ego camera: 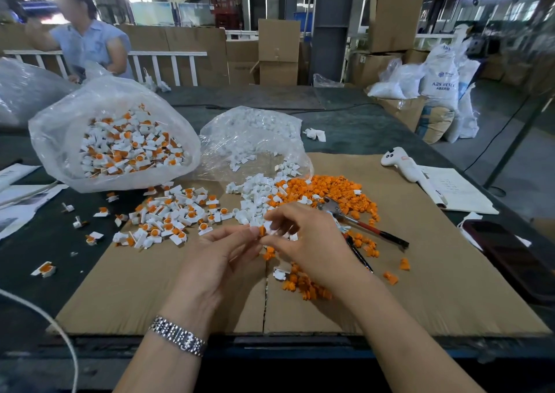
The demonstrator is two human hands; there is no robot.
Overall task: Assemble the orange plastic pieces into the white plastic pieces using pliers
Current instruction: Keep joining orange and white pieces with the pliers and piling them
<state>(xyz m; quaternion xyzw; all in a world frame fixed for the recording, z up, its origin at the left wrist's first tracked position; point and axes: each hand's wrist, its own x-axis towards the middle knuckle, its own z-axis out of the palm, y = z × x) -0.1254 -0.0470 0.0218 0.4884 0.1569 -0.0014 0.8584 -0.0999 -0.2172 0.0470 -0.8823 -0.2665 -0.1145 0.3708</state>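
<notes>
My left hand (223,250) pinches a small orange piece (262,230) at its fingertips. My right hand (303,236) meets it, fingers curled round a white piece (274,229). Both hands hover over the cardboard sheet (150,296). Loose orange pieces (330,188) lie in a heap behind my right hand, with loose white pieces (255,192) to their left. Red-handled pliers (357,220) lie on the cardboard just right of my right hand, nobody holding them. Assembled white-and-orange parts (171,215) are spread to the left.
A clear bag of assembled parts (120,143) stands at the left, a bag of white pieces (255,134) behind the heaps. A white controller (402,164) and papers (456,191) lie right, a dark phone (510,257) near the right edge. Another person (87,41) sits far left.
</notes>
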